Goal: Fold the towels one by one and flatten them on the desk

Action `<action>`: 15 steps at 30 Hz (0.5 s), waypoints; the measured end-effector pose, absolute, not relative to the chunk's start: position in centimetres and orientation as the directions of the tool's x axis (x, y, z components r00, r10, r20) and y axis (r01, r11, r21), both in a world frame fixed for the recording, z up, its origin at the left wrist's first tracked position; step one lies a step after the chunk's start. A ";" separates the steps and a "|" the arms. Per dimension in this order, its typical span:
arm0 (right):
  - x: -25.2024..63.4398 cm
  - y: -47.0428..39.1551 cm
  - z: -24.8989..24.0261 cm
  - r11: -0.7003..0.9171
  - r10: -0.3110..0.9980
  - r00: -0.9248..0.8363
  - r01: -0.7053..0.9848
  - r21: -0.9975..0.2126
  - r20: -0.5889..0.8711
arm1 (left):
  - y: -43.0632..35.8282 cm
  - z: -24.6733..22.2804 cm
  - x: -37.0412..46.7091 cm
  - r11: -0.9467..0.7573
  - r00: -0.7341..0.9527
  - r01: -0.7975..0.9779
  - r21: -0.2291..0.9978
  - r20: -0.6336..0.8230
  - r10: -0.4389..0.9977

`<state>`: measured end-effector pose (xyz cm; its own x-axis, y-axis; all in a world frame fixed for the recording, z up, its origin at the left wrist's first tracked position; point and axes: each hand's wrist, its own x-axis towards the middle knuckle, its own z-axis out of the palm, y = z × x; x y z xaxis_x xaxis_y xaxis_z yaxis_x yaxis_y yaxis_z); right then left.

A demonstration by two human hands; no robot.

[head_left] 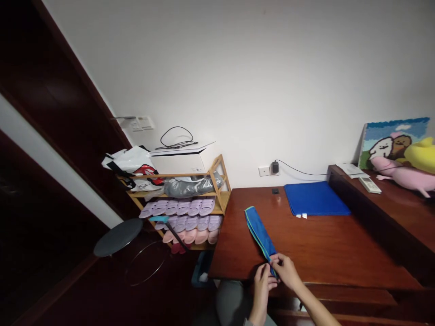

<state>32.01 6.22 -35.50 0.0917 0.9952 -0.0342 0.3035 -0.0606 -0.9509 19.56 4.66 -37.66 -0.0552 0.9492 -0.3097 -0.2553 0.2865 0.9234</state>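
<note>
A narrow folded blue cloth [260,231] with a light green edge lies slantwise on the brown wooden table [322,253], reaching toward its front edge. My left hand [263,285] pinches the near end of the cloth from the left, fingers curled in. From the right, my right hand [284,270] grips that same end between thumb and fingers. The two hands are close together at the table's front edge. Part of the cloth's near end is hidden by my fingers.
A flat blue mat [316,199] with white tags lies at the table's back. On the raised ledge at right are a white remote [369,184] and a pink plush toy [404,174]. Left stand a slipper rack [222,199] and a round stool [118,237].
</note>
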 end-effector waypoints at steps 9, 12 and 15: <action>31.1 3.8 -33.7 -0.176 0.983 -0.088 -0.169 -0.970 -0.163 | 2.8 -33.6 18.6 0.250 0.039 -0.350 0.903 -0.252 0.967; 31.7 3.2 -32.0 -0.218 0.976 -0.076 -0.309 -0.926 -0.205 | 3.3 -31.9 17.5 0.224 0.036 -0.343 0.912 -0.225 0.974; 34.8 3.1 -29.0 -0.162 0.983 0.016 -0.367 -0.916 -0.180 | 4.9 -29.1 13.9 0.072 -0.148 -0.180 0.981 -0.100 0.984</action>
<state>34.80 3.14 -29.01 0.0162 0.9835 -0.1802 -0.3674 -0.1617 -0.9159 13.95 4.89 -29.14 -0.1479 0.9840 -0.0997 -0.1797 0.0724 0.9811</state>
